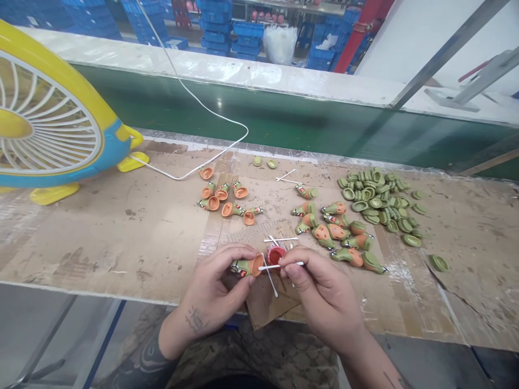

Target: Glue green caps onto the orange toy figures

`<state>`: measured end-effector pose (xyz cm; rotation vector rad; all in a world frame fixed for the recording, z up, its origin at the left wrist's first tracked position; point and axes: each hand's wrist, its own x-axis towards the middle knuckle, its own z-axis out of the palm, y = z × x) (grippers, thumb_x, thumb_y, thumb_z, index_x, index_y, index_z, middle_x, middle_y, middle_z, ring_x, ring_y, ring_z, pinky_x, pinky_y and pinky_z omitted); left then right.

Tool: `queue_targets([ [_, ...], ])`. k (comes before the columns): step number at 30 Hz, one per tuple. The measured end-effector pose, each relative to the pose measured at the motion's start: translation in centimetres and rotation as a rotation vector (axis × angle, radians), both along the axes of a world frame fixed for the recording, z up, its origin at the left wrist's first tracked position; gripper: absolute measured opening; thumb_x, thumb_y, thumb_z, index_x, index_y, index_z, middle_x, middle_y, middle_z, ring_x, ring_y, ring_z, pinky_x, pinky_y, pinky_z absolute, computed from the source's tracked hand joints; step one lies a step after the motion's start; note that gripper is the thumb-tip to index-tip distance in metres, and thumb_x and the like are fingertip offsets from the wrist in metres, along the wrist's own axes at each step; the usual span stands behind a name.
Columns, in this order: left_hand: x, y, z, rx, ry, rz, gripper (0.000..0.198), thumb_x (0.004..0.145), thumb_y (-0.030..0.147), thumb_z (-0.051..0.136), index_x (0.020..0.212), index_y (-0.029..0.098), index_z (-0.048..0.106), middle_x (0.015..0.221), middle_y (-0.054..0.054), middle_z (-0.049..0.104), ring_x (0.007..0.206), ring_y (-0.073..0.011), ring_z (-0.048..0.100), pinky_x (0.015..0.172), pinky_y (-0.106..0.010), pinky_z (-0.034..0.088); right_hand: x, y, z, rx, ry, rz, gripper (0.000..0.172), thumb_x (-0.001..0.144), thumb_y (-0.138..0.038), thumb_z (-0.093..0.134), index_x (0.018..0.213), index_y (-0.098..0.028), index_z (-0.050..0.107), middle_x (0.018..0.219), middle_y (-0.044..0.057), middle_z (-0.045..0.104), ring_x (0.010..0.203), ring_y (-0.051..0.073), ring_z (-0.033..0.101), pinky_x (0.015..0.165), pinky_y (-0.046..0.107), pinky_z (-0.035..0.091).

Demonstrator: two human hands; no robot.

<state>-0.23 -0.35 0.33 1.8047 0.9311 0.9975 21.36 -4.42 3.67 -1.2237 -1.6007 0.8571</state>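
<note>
Grips a small orange-and-green plastic toy piece (245, 266) in the closed fingers of the left hand (214, 292), pinches a thin white cotton swab (279, 266) in the right hand (320, 294), just over the front edge of the brown cardboard-covered bench (121, 232), bare and open leftward.

Green-and-orange toy piece (245, 266) on its side, open orange end at the tip of a thin, level white cotton swab (268, 267).
</note>
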Motion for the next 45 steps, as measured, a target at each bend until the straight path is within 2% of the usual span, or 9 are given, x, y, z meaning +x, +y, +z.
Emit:
queue_targets([
  [8, 0.0, 0.1, 0.3, -0.001, -0.022, -0.021, 0.032, 0.087, 0.008, 0.069, 0.115, 0.025, 0.071, 0.114, -0.009, 0.076, 0.111, -0.0251, 0.071, 0.097, -0.039, 0.058, -0.2, 0.4, 0.0, 0.054, -0.122, -0.016, 0.016, 0.106, -0.02, 0.052, 0.098, -0.025, 0.066, 0.085, 0.0, 0.068, 0.076, 0.015, 0.064, 0.069, 0.027, 0.049],
  [14, -0.1, 0.5, 0.1, -0.133, -0.136, -0.034, 0.034, 0.085, 0.006, 0.071, 0.113, 0.025, 0.074, 0.116, -0.008, 0.075, 0.114, -0.0243, 0.07, 0.098, -0.037, 0.058, 0.4, 0.3, -0.2, 0.106, -0.08, -0.113, 0.015, 0.104, -0.019, 0.055, 0.102, -0.027, 0.068, 0.088, -0.001, 0.071, 0.081, 0.016, 0.066, 0.071, 0.027, 0.05],
  [17, -0.1, 0.6, -0.2, -0.227, -0.25, -0.016, 0.031, 0.083, 0.008, 0.077, 0.109, 0.026, 0.077, 0.116, -0.008, 0.075, 0.115, -0.0234, 0.07, 0.094, -0.033, 0.059, 1.0, 0.7, -0.5, 0.108, -0.182, -0.192, 0.015, 0.104, -0.02, 0.055, 0.099, -0.026, 0.068, 0.088, 0.0, 0.071, 0.081, 0.018, 0.067, 0.074, 0.03, 0.051],
  [22, -0.4, 0.7, 0.0, -0.436, -0.335, 0.023, 0.024, 0.084, 0.026, 0.085, 0.107, 0.022, 0.078, 0.102, -0.006, 0.078, 0.092, -0.0188, 0.073, 0.077, -0.026, 0.061, 1.4, 1.3, -1.1, 0.07, -0.384, -0.083, 0.017, 0.105, -0.02, 0.052, 0.099, -0.022, 0.068, 0.095, 0.004, 0.075, 0.09, 0.02, 0.069, 0.081, 0.033, 0.051],
  [24, -0.4, 0.8, 0.1, -0.492, -0.341, 0.051, 0.032, 0.085, 0.035, 0.085, 0.112, 0.021, 0.076, 0.099, -0.006, 0.078, 0.087, -0.0188, 0.074, 0.075, -0.027, 0.061, 1.4, 1.4, -1.2, 0.064, -0.389, -0.041, 0.018, 0.105, -0.019, 0.052, 0.097, -0.022, 0.068, 0.092, 0.003, 0.074, 0.087, 0.019, 0.068, 0.078, 0.032, 0.051],
  [28, -0.2, 0.7, -0.1, -0.537, -0.354, 0.045, 0.058, 0.084, 0.046, 0.084, 0.133, 0.02, 0.066, 0.101, -0.009, 0.08, 0.093, -0.0217, 0.075, 0.081, -0.031, 0.062, 1.3, 1.0, -0.9, 0.066, -0.271, -0.119, 0.016, 0.104, -0.021, 0.055, 0.096, -0.023, 0.068, 0.088, 0.001, 0.072, 0.082, 0.018, 0.066, 0.074, 0.03, 0.049],
  [34, -0.3, 0.4, -0.6, -0.455, -0.266, 0.049, 0.059, 0.087, 0.044, 0.081, 0.139, 0.022, 0.066, 0.104, -0.008, 0.082, 0.093, -0.0217, 0.075, 0.085, -0.033, 0.062, 0.5, -0.1, -0.5, 0.004, 0.098, -0.143, 0.013, 0.105, -0.026, 0.059, 0.102, -0.028, 0.071, 0.086, -0.001, 0.07, 0.079, 0.015, 0.064, 0.071, 0.026, 0.05],
  [41, -0.7, 0.5, -0.5, -0.391, -0.182, 0.021, 0.059, 0.092, 0.043, 0.076, 0.146, 0.024, 0.062, 0.108, -0.007, 0.083, 0.094, -0.022, 0.075, 0.089, -0.034, 0.06, -0.4, 0.1, -0.9, -0.076, 0.089, -0.056, 0.014, 0.106, -0.025, 0.056, 0.1, -0.028, 0.069, 0.085, -0.002, 0.065, 0.076, 0.014, 0.06, 0.068, 0.025, 0.048],
  [45, -0.5, 0.4, -0.5, -0.44, -0.208, 0.009, 0.061, 0.092, 0.046, 0.075, 0.147, 0.023, 0.061, 0.099, -0.006, 0.08, 0.09, -0.0201, 0.073, 0.084, -0.031, 0.059, -0.5, 0.2, -0.8, -0.008, 0.054, -0.034, 0.016, 0.106, -0.021, 0.054, 0.1, -0.027, 0.067, 0.087, -0.002, 0.065, 0.079, 0.014, 0.061, 0.072, 0.026, 0.048],
])
